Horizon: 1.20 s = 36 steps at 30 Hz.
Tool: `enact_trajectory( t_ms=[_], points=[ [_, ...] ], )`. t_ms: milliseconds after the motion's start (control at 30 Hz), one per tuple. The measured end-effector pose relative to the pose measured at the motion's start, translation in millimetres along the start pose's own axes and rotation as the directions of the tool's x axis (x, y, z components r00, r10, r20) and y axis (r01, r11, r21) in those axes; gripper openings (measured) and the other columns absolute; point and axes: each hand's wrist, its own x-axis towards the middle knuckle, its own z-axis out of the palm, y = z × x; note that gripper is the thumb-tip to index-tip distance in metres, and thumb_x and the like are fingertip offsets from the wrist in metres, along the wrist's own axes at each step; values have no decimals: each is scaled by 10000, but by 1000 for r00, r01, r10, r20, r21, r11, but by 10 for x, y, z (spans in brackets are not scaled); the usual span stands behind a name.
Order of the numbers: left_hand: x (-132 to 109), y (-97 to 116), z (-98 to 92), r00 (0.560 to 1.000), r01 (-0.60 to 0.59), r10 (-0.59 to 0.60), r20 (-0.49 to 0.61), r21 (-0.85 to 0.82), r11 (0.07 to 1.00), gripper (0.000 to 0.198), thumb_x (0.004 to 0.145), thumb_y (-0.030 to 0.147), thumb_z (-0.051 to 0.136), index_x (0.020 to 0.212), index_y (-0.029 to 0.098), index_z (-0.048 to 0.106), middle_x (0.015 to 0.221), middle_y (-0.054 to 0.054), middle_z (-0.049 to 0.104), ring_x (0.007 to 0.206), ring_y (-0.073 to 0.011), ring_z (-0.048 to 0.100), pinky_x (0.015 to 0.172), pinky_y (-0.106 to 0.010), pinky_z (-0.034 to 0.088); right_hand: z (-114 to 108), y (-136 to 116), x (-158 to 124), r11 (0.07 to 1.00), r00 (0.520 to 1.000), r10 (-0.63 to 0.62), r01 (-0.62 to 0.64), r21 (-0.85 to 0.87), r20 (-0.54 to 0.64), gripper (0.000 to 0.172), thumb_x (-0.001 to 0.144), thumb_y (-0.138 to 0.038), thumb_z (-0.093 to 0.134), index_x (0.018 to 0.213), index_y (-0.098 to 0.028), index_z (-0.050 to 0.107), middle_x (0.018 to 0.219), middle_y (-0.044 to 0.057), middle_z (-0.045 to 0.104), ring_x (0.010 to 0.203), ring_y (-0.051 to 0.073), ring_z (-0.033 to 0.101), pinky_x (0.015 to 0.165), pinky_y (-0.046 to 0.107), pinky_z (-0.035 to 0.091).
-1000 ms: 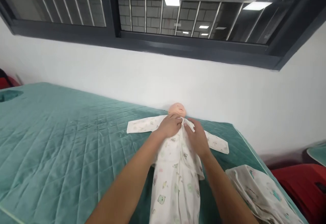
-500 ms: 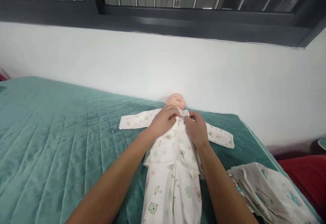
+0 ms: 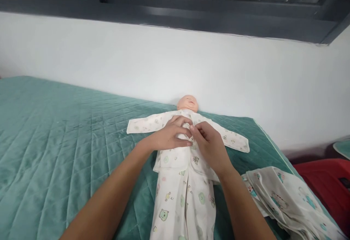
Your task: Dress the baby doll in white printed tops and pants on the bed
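Note:
A doll (image 3: 187, 102) lies face up on the green quilted bed cover (image 3: 68, 141), its head near the wall. It wears a white printed top (image 3: 175, 160) with both sleeves spread out and matching trousers (image 3: 175, 211). On the upper chest, my left hand (image 3: 173, 133) rests with its fingers apart at the front edge of the top. My right hand (image 3: 209, 140) is closed beside it, thumb and forefinger pinched on the top's front opening. The fingers cover that part of the cloth.
A folded white printed cloth (image 3: 290, 203) lies at the right edge of the bed. Beyond it stands a red plastic object (image 3: 319, 178). A white wall (image 3: 164, 61) and a dark window frame (image 3: 205, 18) rise behind the bed.
Both hands have moved a little down the chest from the collar. My left hand's fingers have spread, and the collar now shows. The view has tilted slightly down.

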Motion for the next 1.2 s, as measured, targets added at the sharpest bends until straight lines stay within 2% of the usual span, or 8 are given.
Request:
enact_trajectory(
  t_ms=[200,367,567,800,867,933,1033,1200],
  points=[
    [-61,-25,-1,999,24,-24,27,-21,999,132,917,354,609,898,277,715,1400,-24,504,1389,-247,350,1168,-426,298,-92,-56,-171,974,966,90,-36,-222,242,293,883,-444,572,711,-230,471,718,-25,547,623,139,469,559,274,333],
    [-41,-23,25,999,47,-47,-10,13,999,193,907,397,616,799,244,662,1370,-17,525,1361,-245,364,1154,-428,301,8,-77,-229,917,983,67,8,-399,173,181,860,-287,547,722,-226,446,799,2,535,635,144,445,580,290,301],
    [-70,-18,-40,997,57,-56,61,-7,998,202,936,409,567,855,247,655,1430,-11,484,1393,-235,339,1163,-420,292,-134,-42,-218,999,967,-2,13,-43,254,212,869,-278,522,697,-227,409,648,-48,417,596,123,383,569,260,314],
    [-183,-41,-193,985,134,-145,-90,-116,984,215,938,397,536,863,230,650,1431,-18,519,1303,-230,488,1040,-348,454,-417,395,-151,950,969,235,-245,-192,-76,189,817,-378,523,697,-232,511,610,-21,527,593,160,473,583,290,357],
    [-348,-204,-261,893,331,-341,-295,-85,940,205,938,375,509,937,235,657,1336,-40,599,1207,-233,565,1009,-356,482,-613,636,-181,825,914,376,-406,-392,-154,158,795,-356,507,690,-240,535,626,16,571,595,195,508,578,318,363],
    [-546,-419,-302,685,614,-512,-518,32,789,196,909,312,510,984,216,664,1190,-81,660,1113,-268,611,975,-408,498,-785,828,-235,628,834,517,-522,-577,-192,108,744,-331,543,681,-243,546,677,69,611,607,237,544,572,352,377],
    [-715,-683,-268,479,837,-518,-708,190,514,246,872,327,554,1014,157,660,1265,-177,590,1174,-364,571,966,-493,486,-806,843,-269,634,882,377,-467,-616,-282,156,762,-316,523,842,-217,612,967,167,653,805,305,624,673,416,446],
    [-395,-763,5,747,580,-274,-606,393,713,410,948,418,480,1287,204,567,1432,-120,517,1285,-286,507,1085,-426,400,-148,230,165,946,1000,-22,19,-323,-5,319,890,-382,473,1149,-225,576,1221,106,623,1115,257,592,935,393,462]
  ],
)
